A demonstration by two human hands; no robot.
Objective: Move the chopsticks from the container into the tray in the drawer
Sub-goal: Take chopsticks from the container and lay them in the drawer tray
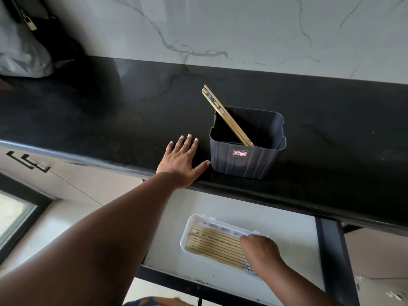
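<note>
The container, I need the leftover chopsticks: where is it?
The container stands on the black counter, right of the left hand, above the open drawer.

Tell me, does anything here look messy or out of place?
Nothing much. A few chopsticks lean slanted in the dark container on the counter, poking past its rim. Those in the white tray lie in a neat row.
</note>
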